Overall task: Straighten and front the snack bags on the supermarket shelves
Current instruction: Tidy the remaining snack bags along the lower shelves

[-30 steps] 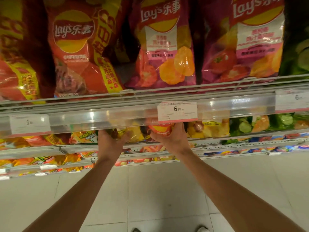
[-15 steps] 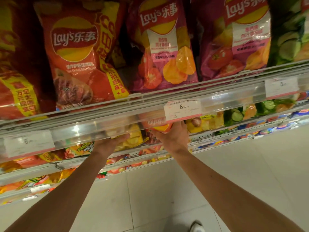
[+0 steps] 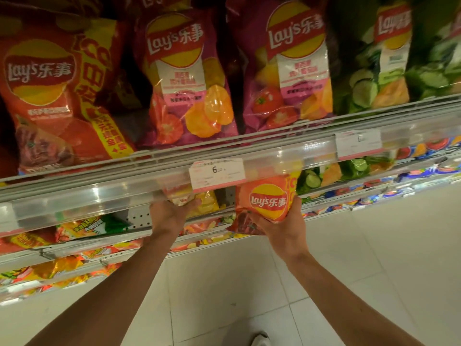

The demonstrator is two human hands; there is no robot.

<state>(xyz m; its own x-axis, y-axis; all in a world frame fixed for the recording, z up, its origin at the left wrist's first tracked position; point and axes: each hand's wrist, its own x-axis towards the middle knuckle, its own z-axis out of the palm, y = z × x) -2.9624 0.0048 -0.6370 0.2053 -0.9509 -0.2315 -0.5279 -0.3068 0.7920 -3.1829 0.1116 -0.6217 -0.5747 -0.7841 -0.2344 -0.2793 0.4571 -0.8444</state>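
The right hand now holds a small orange-red Lay's bag out in front of the second shelf, fingers curled around its lower edge so the logo faces up toward the camera; a second ago that hand was tucked under the shelf's clear price rail with only a sliver of the bag showing, so the bag has been drawn forward and to the right, clear of the row. The left hand has stayed under the rail, reaching in to a yellow bag just behind the 6.50 price tag; its thumb lies against that bag, but the rail hides the fingers and I cannot tell whether they grip or only press. The view has also swung left and closer, so the tomato Lay's bags on the upper shelf fill more of the frame. My reading is that the orange-red bag was sitting among a different flavour and has been pulled as a stray. It matches the big orange-red Lay's bag at upper left, so refiling it with its own kind looks like the next step.
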